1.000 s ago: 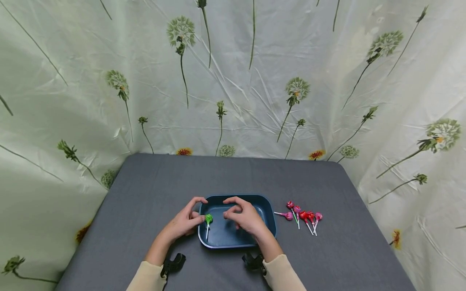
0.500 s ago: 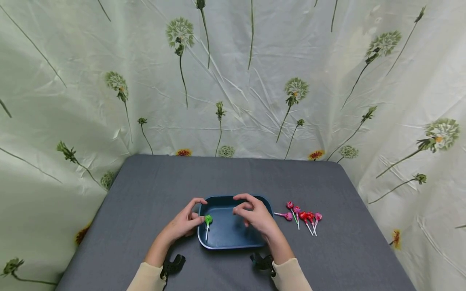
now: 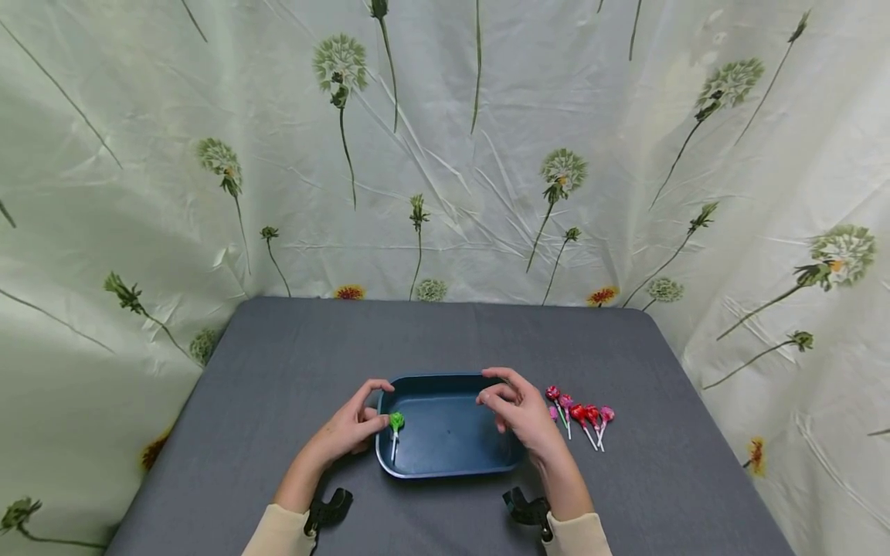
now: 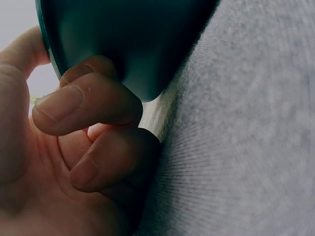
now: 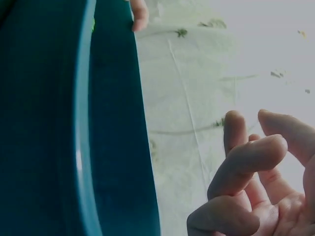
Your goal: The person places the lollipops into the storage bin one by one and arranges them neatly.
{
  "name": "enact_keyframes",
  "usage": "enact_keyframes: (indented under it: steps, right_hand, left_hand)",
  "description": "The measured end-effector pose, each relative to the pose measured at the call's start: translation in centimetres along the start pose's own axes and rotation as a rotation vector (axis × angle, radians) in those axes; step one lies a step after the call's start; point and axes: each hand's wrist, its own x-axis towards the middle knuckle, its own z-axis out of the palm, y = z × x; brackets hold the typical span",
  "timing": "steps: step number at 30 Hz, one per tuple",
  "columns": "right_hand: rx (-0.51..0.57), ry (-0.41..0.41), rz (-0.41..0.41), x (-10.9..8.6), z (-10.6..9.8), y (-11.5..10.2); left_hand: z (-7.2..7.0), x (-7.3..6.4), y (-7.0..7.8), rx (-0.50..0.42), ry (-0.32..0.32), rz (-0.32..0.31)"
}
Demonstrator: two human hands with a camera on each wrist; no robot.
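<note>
My left hand (image 3: 348, 425) grips the left end of a dark blue rectangular tray (image 3: 448, 436), its thumb and index finger at the rim. In the left wrist view, its other fingers (image 4: 88, 108) curl against the tray's outer wall. Just inside that end lies a green lollipop (image 3: 396, 422), stick toward me. My right hand (image 3: 527, 417) hovers over the tray's right end, holding nothing, with fingers loosely bent. Past it, on the table, is a group of red and pink lollipops (image 3: 579, 413), one partly hidden by this hand.
A grey cloth covers the table (image 3: 334, 332). Behind and around it hangs a pale curtain (image 3: 473, 193) printed with dandelions. A black wrist camera (image 3: 332, 508) sits at my left wrist, another (image 3: 524, 510) at my right.
My right hand has moved right, from over the tray's middle to its right end, now covering part of the nearest pink lollipop. My left hand and the green lollipop have stayed in place.
</note>
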Motion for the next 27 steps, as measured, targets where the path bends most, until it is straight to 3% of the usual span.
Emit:
enact_keyframes:
  steps: [7,15,27]
  right_hand:
    - [0.101,0.059,0.036,-0.4,-2.0,0.6]
    - [0.116,0.145,0.087,-1.2,-4.1,1.7]
    - [0.129,0.307,0.168,-1.6,-6.4,5.4]
  left_hand:
    - [0.0,-0.1,-0.1,-0.010,-0.010,0.003]
    - [0.1,-0.1,-0.1,-0.024,-0.023,-0.003]
    - [0.0,0.0,0.3,-0.021,0.006,-0.037]
